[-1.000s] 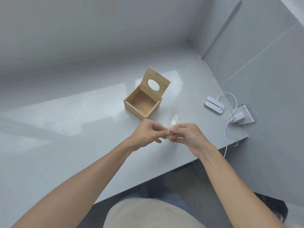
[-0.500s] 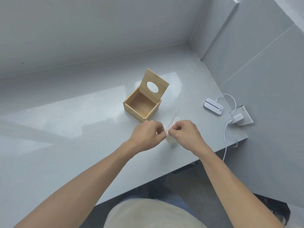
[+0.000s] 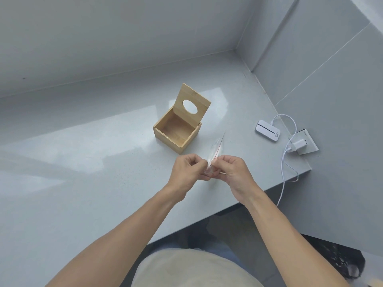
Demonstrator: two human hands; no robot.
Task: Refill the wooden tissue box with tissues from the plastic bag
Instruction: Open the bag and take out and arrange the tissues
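**Bag still being opened, box empty**

Landmark: the open light-wood tissue box on the grey countertop.

Nearest the camera, just in front of the box: left hand and right hand, close together, fingers of both curled in. Each pinches one side of the mouth of the clear plastic bag with a red seal line, which is held edge-on above the counter between the hands. Bag is near the box's front right corner, not touching it. Contents hard to make out; can't confirm the tissues from here.

The box itself: hinged lid with oval hole stands up at the far side, interior bare.

Step, as I read it: pulling the bag's seal apart. Next needs the mouth spread wide enough for one hand to reach in while the other keeps hold of the bag, then tissues carried forward into the box.

Right of the box: small white flat device, white cable, white plug adapter in a wall socket.

Count: 2 hands, 1 bag, 1 box, 1 device, 1 cable, 1 adapter.
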